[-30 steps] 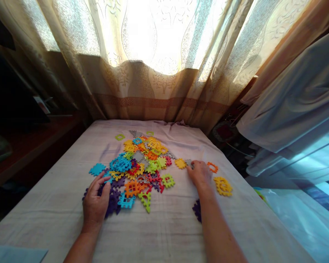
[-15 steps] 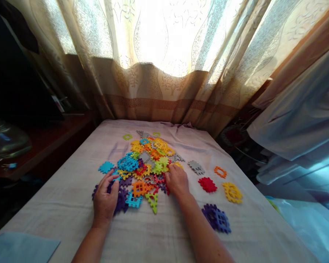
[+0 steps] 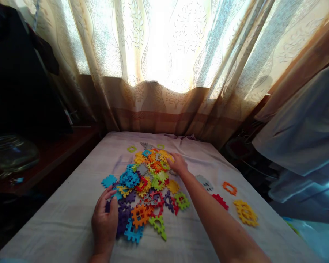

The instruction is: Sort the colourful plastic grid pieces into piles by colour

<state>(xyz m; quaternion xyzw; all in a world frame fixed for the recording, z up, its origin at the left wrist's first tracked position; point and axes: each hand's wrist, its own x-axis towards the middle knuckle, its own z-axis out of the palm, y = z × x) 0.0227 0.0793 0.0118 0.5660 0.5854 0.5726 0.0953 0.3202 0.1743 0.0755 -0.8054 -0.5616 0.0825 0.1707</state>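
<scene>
A loose heap of colourful plastic interlocking tiles with toothed edges lies before me. My left hand rests at the heap's near left, thumb and fingers apart, beside purple tiles and a light blue tile. At the far right of the heap, my right hand has thumb and fingertips at the edge of a yellow tile; its other fingers are hidden. Between the hands lie an orange window tile, a blue window tile, a green triangle tile and a green window tile.
Right of my forearm lie a grey tile, a red tile, an orange ring tile and a yellow tile. The sheet-covered surface ends at a curtain. A glass bowl stands far left.
My right hand has moved away from me, from the heap's right side to its far right edge, uncovering a green window tile. My left hand stays by the purple tiles. The view has shifted.
</scene>
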